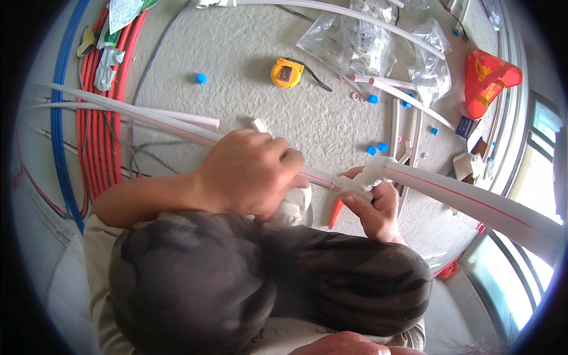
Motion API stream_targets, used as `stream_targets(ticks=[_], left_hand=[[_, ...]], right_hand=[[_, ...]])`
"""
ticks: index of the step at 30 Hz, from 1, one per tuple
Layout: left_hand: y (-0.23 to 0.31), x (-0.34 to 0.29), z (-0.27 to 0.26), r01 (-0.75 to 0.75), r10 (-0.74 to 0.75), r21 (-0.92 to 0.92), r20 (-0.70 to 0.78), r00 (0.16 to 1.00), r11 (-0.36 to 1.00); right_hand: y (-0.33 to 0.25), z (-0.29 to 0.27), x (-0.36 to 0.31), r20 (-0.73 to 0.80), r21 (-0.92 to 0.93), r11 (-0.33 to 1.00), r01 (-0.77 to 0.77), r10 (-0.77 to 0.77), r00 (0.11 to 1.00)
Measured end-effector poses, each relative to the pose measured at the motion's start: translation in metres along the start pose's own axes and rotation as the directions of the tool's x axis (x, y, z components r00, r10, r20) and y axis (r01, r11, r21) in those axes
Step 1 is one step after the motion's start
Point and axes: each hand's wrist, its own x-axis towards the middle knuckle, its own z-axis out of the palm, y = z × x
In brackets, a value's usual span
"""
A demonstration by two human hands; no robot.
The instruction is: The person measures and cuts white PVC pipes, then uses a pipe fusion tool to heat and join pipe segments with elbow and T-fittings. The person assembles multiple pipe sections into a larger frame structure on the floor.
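My left hand point(248, 170) is wrapped round a white plastic pipe with a red stripe point(320, 176), which runs out to the far left. The pipe's right end meets a white pipe fitting point(357, 184). Fingers and thumb of my right hand point(378, 212) close on that fitting from below and behind. Another white, red-striped pipe point(473, 200) leads from the fitting's upper right side toward the right edge, looking thick because it comes close to the camera. Just left of my right hand, an orange-red pointed piece point(335, 211) shows below the fitting; its kind is unclear.
A yellow tape measure point(287, 73) lies on the rough grey floor point(236, 53). Blue caps point(373, 99), clear plastic bags point(361, 38) and cut pipes point(408, 97) are scattered at the right. Red pipes point(89, 142) and blue pipes point(57, 118) run along the left. A red bag point(488, 81) is far right.
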Motion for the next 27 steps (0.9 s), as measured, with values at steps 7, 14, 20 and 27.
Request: stream_targets(ticks=[7,14,20,27], left_hand=[[-0.003,-0.002,0.011,-0.034,0.033,-0.022,-0.034,0.999,0.999],[-0.004,-0.003,0.015,-0.016,0.016,-0.037,-0.014,1.0,0.999],[-0.002,-0.002,0.018,-0.013,0.013,-0.036,-0.006,1.0,0.999],[-0.001,-0.002,0.022,-0.041,0.041,-0.026,-0.026,0.999,0.999]], right_hand=[[0.015,-0.007,0.008,0.019,-0.146,0.981,0.128,-0.127,0.992],[0.02,-0.005,0.01,0.023,-0.06,0.99,0.131,-0.13,0.991],[0.023,-0.006,0.011,0.057,-0.054,0.985,0.162,-0.159,0.986],[0.014,-0.001,0.009,0.078,-0.006,1.0,0.016,-0.016,0.997]])
